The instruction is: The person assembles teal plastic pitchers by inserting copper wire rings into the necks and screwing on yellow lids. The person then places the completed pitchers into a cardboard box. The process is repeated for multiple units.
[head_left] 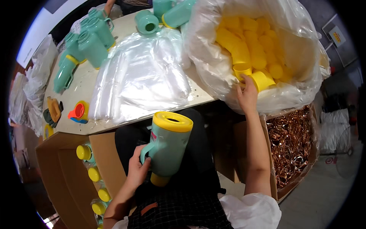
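My left hand is closed around the handle of a pale green vacuum flask, held over my lap. Its top carries a yellow ring with a dark opening, and its lower end is yellow too. On the right, my right hand reaches into a large clear plastic bag full of yellow cups. Its fingers are closed at the edge of one yellow cup near the bag's mouth; part of the grip is hidden. Another yellow cup opens upward just beyond my fingertips.
A stack of clear plastic bags covers the middle of the table. Several green flasks stand at the far left. Below the table, a cardboard box holds yellow-capped flasks, and another box holds coppery rings. Another person's arm shows at the far edge.
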`<state>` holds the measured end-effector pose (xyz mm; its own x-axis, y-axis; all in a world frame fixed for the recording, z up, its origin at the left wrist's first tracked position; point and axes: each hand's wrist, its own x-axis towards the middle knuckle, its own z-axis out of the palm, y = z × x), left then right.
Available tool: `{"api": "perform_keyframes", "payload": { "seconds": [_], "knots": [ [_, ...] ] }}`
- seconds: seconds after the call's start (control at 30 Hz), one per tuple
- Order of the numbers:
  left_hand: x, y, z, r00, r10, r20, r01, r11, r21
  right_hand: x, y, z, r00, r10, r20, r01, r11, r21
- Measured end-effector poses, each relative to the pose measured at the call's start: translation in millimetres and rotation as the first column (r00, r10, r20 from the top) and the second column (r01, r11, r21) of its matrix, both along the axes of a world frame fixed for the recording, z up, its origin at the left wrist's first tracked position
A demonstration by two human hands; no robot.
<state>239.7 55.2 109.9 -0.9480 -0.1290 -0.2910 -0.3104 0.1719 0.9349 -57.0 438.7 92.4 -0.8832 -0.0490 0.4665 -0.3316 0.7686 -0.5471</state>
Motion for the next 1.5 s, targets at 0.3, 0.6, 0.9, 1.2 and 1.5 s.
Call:
{"api": "perform_keyframes", "payload": {
  "seconds": [0.3, 0.6, 0.9, 1.2, 1.5],
  "knots": [
    [-1, -5, -7, 0.999, -0.016, -0.039, 0.018, 0.999, 0.047, 30, 3, 17, 0.892, 0.200, 0.405, 0.067, 0.828, -0.557],
    [-15, -8, 48, 0.842, -0.457, -0.286, 0.381, 0.880, -0.285, 96, -128, 11, 0.081, 0.875, 0.477, -0.400, 0.467, -0.789],
    [-234, -55, -21, 0.824, -0.402, -0.398, -0.158, 0.512, -0.844, 96, -143, 25, 0.294, 0.878, 0.379, -0.556, 0.479, -0.679],
    [-149, -37, -39, 0.864, -0.338, -0.372, -0.068, 0.654, -0.754, 70, -145, 10, 0.352, 0.900, 0.256, -0.584, 0.425, -0.692],
    [-231, -44, -94, 0.980, -0.003, -0.199, -0.120, 0.791, -0.599, 52, -173, 17, 0.143, 0.755, 0.640, -0.054, 0.652, -0.756]
  ]
}}
